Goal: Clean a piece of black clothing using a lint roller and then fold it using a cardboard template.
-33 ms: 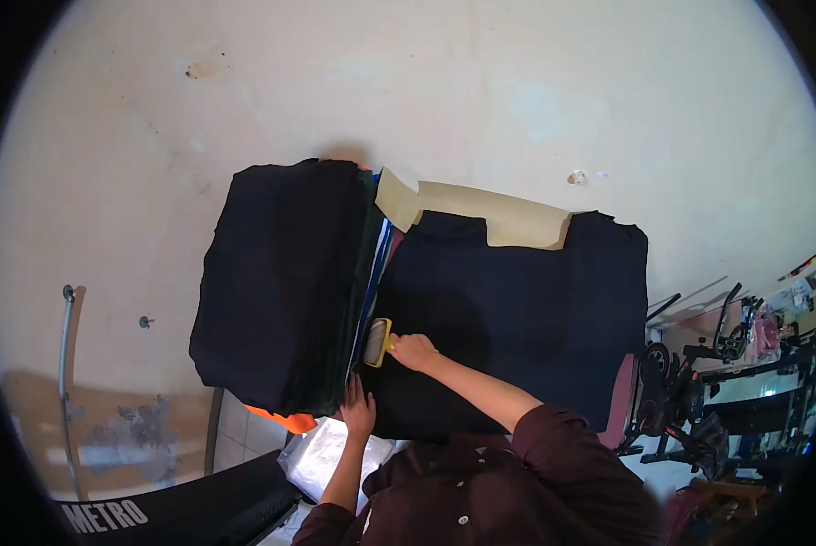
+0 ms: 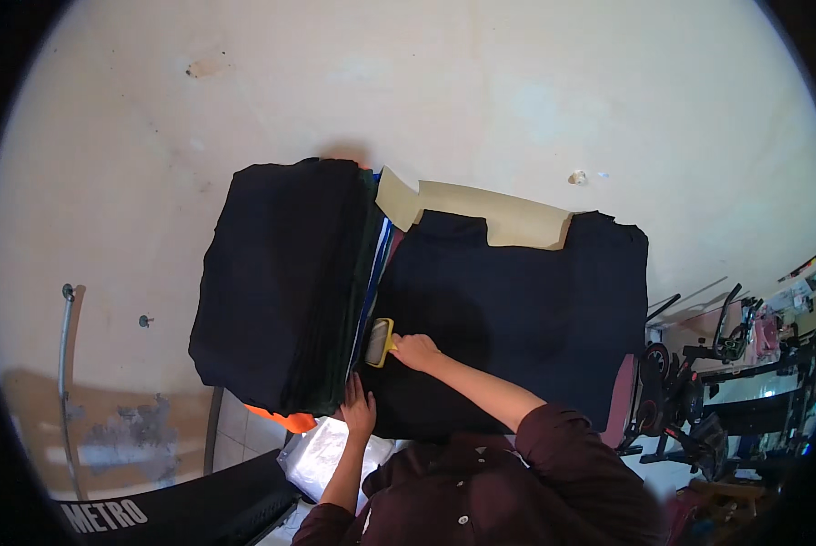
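Observation:
A yellow brush with a grey rectangular face (image 2: 380, 343) lies over black cloth (image 2: 535, 318), its face turned up. My right hand (image 2: 415, 352) is closed round the handle, at the brush's right side. My left hand (image 2: 359, 411) rests at the near left edge of the black cloth, fingers stretched out and close together. Its fingertips touch the bottom corner where the cloth meets a tall stack of folded dark cloth (image 2: 276, 273). Blue, white and green layers show along the stack's right side.
Brown card (image 2: 517, 214) sticks out beyond the cloth's far edge, against a pale wall (image 2: 426, 91). A silvery package (image 2: 322, 460) sits below my left hand. Orange cloth (image 2: 285, 419) pokes from under the stack. Exercise equipment (image 2: 681, 391) stands to the right; a pipe (image 2: 65, 391) runs up the left wall.

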`<act>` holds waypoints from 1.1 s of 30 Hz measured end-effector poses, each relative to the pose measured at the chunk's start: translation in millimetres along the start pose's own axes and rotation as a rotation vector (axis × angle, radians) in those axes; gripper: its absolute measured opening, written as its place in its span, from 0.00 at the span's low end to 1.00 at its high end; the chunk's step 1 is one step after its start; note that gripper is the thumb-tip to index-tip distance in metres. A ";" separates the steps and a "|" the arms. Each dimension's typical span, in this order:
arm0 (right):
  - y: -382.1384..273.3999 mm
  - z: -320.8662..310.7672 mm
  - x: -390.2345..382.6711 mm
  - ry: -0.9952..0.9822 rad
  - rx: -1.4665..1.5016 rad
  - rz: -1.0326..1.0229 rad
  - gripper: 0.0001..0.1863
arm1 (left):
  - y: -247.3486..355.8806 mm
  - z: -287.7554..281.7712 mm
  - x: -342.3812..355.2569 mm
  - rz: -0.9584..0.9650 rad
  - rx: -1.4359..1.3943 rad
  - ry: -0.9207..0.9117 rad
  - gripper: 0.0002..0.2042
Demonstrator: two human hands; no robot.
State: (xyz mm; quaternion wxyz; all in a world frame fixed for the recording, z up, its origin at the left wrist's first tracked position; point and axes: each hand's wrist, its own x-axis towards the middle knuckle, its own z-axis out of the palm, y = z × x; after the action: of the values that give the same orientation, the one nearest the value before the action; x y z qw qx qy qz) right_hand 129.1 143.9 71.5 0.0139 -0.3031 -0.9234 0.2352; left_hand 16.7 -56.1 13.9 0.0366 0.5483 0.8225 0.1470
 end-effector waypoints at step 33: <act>240.3 -90.1 -486.9 -0.308 -0.439 0.719 0.21 | 13.6 16.2 100.8 0.325 0.007 -0.149 0.26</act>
State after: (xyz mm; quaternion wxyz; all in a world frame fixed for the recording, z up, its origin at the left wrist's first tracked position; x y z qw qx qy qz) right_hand 674.4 76.1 102.1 -0.2708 -0.5620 -0.7788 0.0660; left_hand -7.5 44.0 12.4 0.0714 0.6837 0.7183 0.1071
